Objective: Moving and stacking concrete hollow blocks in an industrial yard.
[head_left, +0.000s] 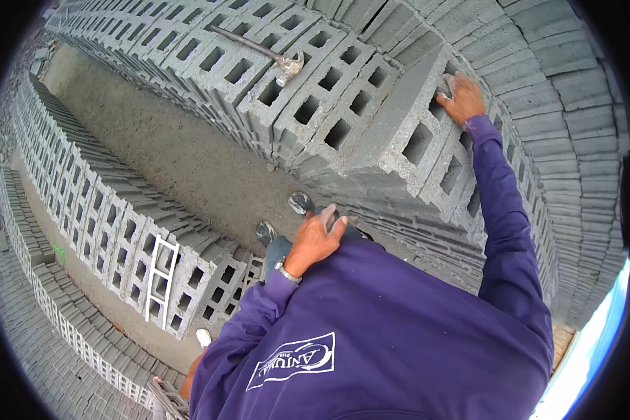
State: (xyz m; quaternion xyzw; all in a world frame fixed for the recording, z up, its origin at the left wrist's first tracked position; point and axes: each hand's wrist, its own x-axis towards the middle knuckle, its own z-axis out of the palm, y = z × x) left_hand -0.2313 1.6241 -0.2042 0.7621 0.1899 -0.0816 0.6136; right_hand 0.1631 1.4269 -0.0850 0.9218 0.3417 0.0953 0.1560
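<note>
Gripping the far end of a tilted grey hollow block [406,133] at two o'clock, the right hand [462,98] could slip and drop it toward the shoes [301,204], while the left hand [316,238] hangs loosely curled, holding nothing.

Right hand [462,100] lay on the tilted block [399,133], hammer [259,47] rested well left of it, left hand [318,238] hung below, near the shoes [301,203].

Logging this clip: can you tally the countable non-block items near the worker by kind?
Hammers: 1, the hammer lying on the block stack
White frames: 1, the white frame against the left row
Shoes: 2, the shoes
Total: 4
</note>
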